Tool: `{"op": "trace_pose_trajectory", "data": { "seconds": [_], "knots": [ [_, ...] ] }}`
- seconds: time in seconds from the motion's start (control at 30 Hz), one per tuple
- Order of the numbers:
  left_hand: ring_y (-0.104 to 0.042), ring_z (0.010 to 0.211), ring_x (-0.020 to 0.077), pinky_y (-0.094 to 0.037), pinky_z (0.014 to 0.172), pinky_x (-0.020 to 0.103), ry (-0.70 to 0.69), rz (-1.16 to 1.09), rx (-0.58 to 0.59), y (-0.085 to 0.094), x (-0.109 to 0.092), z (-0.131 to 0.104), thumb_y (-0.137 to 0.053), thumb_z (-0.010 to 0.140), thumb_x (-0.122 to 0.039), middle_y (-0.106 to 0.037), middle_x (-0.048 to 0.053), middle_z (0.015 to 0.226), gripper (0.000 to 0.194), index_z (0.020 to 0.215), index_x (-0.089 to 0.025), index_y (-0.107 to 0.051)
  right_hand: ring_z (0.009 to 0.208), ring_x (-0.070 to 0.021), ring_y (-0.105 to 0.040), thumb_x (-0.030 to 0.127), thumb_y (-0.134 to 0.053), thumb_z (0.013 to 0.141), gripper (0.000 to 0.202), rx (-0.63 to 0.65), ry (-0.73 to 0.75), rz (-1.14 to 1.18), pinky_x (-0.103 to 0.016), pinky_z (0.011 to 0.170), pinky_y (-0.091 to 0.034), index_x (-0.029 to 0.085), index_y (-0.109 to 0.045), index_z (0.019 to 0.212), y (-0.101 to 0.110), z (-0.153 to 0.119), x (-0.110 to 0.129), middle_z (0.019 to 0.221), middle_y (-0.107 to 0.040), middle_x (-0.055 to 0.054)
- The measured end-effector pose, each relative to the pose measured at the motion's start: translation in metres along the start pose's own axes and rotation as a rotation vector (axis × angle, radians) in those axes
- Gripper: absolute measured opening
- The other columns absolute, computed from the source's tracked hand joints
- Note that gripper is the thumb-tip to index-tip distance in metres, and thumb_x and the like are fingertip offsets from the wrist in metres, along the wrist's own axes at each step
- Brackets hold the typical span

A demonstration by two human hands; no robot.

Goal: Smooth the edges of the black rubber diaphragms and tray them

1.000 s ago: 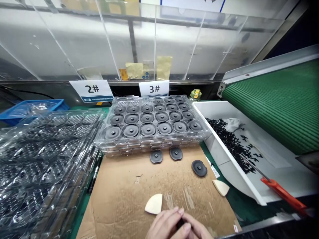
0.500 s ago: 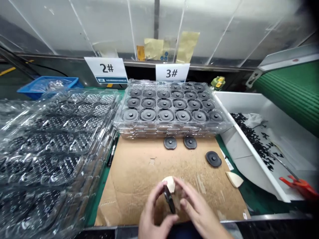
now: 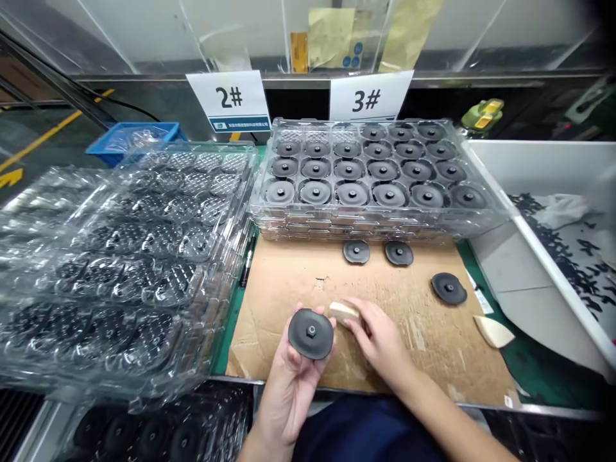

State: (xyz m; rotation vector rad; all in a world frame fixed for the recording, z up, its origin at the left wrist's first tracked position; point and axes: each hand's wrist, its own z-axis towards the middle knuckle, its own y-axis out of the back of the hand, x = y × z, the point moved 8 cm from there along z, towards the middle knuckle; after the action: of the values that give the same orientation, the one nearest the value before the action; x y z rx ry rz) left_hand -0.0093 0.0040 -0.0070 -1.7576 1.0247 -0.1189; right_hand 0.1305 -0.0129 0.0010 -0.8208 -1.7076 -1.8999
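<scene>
My left hand is closed around a black rounded disc, its face with a small central stud turned up toward me. Between the fingertips and thumb of my right hand is a cream-coloured block, just right of the disc. Both hands are above a brown cardboard sheet. Two similar black discs, one left of the other, lie at the sheet's far side. A third disc rests to the right, near a cream wedge.
Behind the cardboard stands a stack of clear trays, the top one holding several black discs. More clear trays fill the left. At right is a white bin with small black parts. A black pen lies beside the cardboard.
The disc has turned from edge-on to face-up in my left hand. My right hand has moved away from it and pinches the cream block. The view has shifted, too.
</scene>
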Motion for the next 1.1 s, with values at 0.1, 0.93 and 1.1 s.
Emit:
{"op": "trace_pose_trajectory", "data": {
  "seconds": [0.1,0.93,1.1],
  "knots": [
    [-0.05,0.116,0.0271,-0.036,0.103,0.042,0.003,0.023,-0.017,-0.004,0.001,0.0,-0.067,0.071,-0.035,-0.054,0.007,0.127,0.057,0.125,-0.031,-0.048,0.077,-0.0194,-0.058,0.021,-0.045,0.089,0.022,0.053,0.042,0.068,-0.034,0.069,-0.049,0.024,-0.06,0.105,0.001,-0.011,0.007,0.084,-0.063,-0.004],
    [-0.065,0.087,0.0143,-0.053,0.075,0.018,0.098,0.328,-0.1,-0.057,0.043,0.006,-0.077,0.06,-0.024,-0.069,-0.001,0.096,0.04,0.098,-0.024,-0.065,0.086,-0.0124,-0.057,0.016,-0.042,0.09,0.024,0.05,0.091,0.344,-0.023,0.076,-0.046,0.021,-0.059,0.106,0.097,-0.01,0.072,0.097,-0.062,-0.001],
    [-0.065,0.089,0.0153,-0.054,0.076,0.021,0.183,0.331,-0.125,-0.064,0.051,0.003,-0.078,0.058,-0.028,-0.07,0.001,0.097,0.042,0.098,-0.025,-0.066,0.087,-0.0126,-0.057,0.014,-0.042,0.09,0.028,-0.077,0.234,0.37,-0.023,0.081,-0.044,0.014,-0.055,0.115,0.115,-0.009,0.074,0.096,-0.062,-0.004]
  ]
}}
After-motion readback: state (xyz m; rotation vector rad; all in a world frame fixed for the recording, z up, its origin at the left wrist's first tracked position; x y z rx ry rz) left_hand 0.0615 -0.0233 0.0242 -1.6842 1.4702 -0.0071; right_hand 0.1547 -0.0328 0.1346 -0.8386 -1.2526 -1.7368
